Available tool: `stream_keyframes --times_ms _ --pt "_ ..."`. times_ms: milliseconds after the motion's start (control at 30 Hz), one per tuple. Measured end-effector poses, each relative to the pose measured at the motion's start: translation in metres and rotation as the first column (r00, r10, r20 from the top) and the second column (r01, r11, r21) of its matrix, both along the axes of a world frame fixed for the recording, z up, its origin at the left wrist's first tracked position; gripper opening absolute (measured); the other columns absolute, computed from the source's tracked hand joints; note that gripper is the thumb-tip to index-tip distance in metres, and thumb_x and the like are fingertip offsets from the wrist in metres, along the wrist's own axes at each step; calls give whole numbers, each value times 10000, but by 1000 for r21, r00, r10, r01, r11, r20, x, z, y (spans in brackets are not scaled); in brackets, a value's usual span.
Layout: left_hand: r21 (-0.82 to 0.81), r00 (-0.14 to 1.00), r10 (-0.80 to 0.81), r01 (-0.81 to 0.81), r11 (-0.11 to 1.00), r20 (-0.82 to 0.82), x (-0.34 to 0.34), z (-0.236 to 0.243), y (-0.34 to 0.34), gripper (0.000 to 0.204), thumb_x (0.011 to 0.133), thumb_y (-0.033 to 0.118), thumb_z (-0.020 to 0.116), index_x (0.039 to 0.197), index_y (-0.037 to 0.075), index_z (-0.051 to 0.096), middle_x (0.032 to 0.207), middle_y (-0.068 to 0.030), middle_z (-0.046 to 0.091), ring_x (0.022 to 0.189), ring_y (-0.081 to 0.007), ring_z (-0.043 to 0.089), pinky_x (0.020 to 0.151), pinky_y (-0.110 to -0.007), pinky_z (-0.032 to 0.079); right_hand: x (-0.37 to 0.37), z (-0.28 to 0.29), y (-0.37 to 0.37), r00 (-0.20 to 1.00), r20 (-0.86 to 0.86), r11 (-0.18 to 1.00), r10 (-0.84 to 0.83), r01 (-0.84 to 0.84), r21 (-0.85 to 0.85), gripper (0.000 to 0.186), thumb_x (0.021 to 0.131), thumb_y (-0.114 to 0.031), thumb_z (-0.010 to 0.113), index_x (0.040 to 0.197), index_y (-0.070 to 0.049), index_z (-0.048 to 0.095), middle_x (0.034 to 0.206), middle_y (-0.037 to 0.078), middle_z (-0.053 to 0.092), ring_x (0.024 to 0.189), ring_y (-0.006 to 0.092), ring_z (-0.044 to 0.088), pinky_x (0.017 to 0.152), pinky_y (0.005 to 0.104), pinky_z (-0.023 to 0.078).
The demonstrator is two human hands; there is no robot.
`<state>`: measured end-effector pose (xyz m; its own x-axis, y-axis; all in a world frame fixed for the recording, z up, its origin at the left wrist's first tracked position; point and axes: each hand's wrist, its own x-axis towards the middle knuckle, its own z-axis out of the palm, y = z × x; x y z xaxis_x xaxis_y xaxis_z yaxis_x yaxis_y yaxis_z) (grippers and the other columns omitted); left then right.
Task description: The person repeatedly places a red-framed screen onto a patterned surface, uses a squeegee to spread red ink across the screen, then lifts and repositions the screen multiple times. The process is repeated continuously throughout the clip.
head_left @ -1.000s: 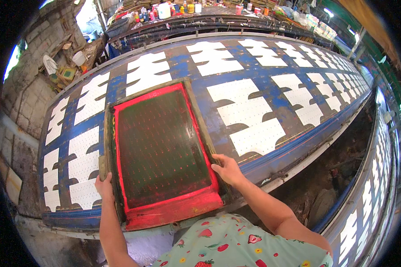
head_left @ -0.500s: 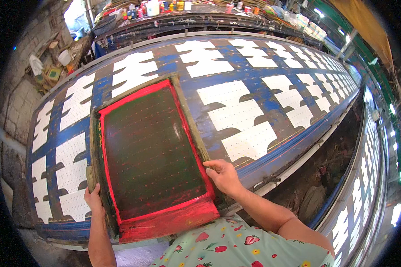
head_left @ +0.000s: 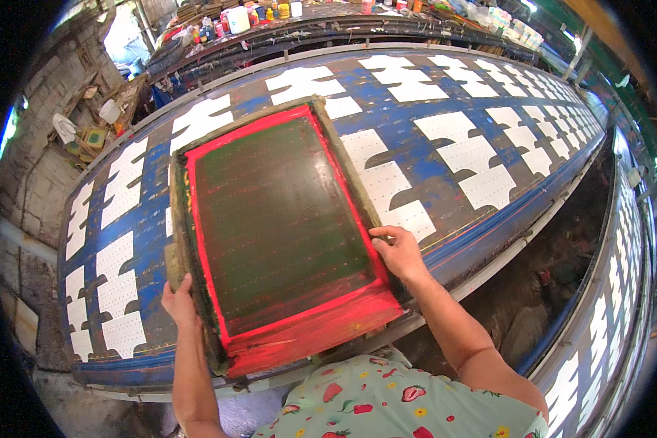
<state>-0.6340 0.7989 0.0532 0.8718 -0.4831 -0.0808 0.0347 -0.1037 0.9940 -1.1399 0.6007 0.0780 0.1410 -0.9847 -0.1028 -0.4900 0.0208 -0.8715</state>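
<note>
Presently, we have the framed screen (head_left: 285, 219), dark mesh bordered in red, over the near edge of the long table (head_left: 387, 109); whether it rests there or is raised, we cannot tell. Our left hand (head_left: 181, 301) grips its left rail, our right hand (head_left: 400, 253) pinches the right rail.

Progress: dots show on near white pieces (head_left: 117, 285) to left and right of the screen, so we judge at least one pass done there. The farther pieces are too small to read; we judge work remains, its amount uncertain.

Obstruction: the screen covers some pieces, hiding their state. Beyond, paint containers (head_left: 237, 20) crowd a bench; to the right, past a dark gap, lies a second table (head_left: 584, 347).
</note>
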Motion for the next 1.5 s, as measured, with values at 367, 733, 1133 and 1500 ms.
stream_keyframes --times_ms 367,733,1133,1500 --pt "-89 1000 -4 4 996 -6 -220 -15 -89 279 996 -5 814 1269 -37 764 1141 -79 804 978 -188 741 911 -353 591 -188 -34 -87 987 105 992 -122 117 56 273 978 -191 825 1224 -81 871 1114 209 845 1067 304 799 980 413 595" --pt "-47 998 -44 47 998 53 -268 -16 -113 294 999 30 825 1277 -39 757 1153 -78 805 989 -199 749 930 -358 585 -248 -55 -115 977 184 990 -106 86 112 279 985 -173 827 1232 -49 859 1164 200 835 1080 284 790 977 397 588" --pt "113 993 -57 45 993 106 -262 -37 -119 304 973 54 838 1257 -27 766 1137 -89 812 973 -196 741 912 -372 585 -219 18 12 580 -380 484 720 -813 -323 557 907 -168 842 1451 -116 737 1587 193 625 1453 406 614 1183 553 525" --pt "130 949 -44 3 991 312 -244 -69 -118 520 1138 275 649 1470 -126 655 1383 -297 753 1295 -424 708 1161 -464 512 -134 30 42 418 -744 476 521 -866 -153 460 862 -134 782 1321 -158 804 1199 106 799 1128 343 776 989 483 623"
